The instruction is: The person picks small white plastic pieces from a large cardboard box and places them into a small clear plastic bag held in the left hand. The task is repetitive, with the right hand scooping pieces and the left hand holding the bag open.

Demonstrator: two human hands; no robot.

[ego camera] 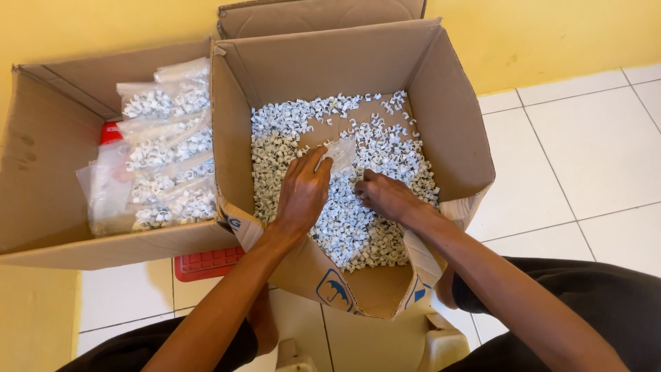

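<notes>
Here:
- The box stands open on the tile floor, with the clips loose inside it.
- Left of the box, a second box holds filled bags.
- Inside the box, the left hand pinches a small bag.
- Right of it, the right hand lies curled in the clips; what it grips I cannot tell.

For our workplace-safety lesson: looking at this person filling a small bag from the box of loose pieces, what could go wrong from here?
1. The left hand holds the small clear bag loosely; the white pieces could miss it.
2. The tilted box's front flap sags; pieces might spill onto the tiled floor.
</notes>
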